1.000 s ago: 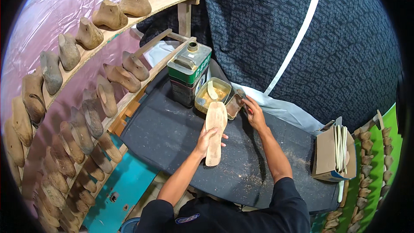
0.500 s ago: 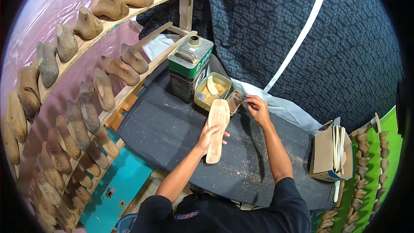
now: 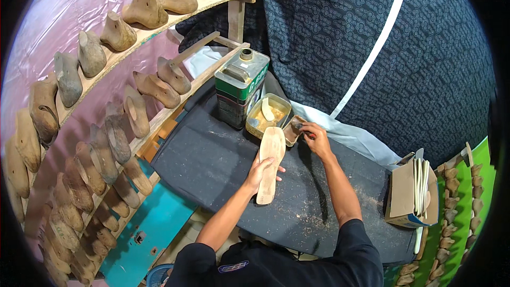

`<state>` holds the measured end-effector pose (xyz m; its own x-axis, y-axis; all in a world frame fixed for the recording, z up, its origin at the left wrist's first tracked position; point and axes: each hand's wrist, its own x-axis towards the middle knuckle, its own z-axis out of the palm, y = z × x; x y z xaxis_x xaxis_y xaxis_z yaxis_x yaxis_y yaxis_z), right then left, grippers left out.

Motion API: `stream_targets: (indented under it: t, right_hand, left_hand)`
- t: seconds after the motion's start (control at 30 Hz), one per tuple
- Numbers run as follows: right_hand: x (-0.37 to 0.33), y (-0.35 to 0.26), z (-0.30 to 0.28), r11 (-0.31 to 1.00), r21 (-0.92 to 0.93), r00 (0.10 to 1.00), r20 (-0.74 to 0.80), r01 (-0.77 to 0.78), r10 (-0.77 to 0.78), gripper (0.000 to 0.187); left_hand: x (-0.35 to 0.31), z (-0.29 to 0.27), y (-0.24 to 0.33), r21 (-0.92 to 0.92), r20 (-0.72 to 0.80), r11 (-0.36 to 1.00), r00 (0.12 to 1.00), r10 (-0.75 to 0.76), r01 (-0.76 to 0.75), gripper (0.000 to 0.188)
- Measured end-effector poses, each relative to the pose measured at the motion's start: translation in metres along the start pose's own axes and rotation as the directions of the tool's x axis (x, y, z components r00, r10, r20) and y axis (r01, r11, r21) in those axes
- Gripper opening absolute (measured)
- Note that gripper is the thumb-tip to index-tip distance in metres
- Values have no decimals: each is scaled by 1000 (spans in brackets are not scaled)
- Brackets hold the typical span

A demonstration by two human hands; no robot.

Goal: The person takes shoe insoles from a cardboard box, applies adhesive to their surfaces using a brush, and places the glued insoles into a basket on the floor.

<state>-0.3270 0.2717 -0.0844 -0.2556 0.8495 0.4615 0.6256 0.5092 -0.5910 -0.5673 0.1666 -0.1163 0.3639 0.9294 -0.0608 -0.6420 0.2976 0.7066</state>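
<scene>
Left hand (image 3: 259, 172) gripping sole (image 3: 273, 148), right hand (image 3: 318, 142) pinching tool (image 3: 311, 135), I seem mid-dip near the table's (image 3: 212, 162) far edge; lifting wants steadiness.

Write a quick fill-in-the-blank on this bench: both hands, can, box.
1. The left hand holds the sole, its ____ lying on the upper face.
2. The right hand holds a tool whose handle shows ____.
3. The can has a ____ band just below its top.
4. The box stands at the ____ end of the dark tabletop.

Missing words: thumb; red; green; right.
</scene>
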Motion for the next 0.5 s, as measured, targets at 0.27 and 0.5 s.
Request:
stream_targets:
  t: [0.27,0.5]
  right_hand:
    - [-11,-11,-5,991,122,970,-227,-62,89,21]
    - [-29,-42,-11,711,702,866,-375,33,330,24]
  left_hand:
    - [1,-5,1,-74,44,996,998,-40,43,55]
    - [3,8,3,-104,179,994,984,6,13,67]
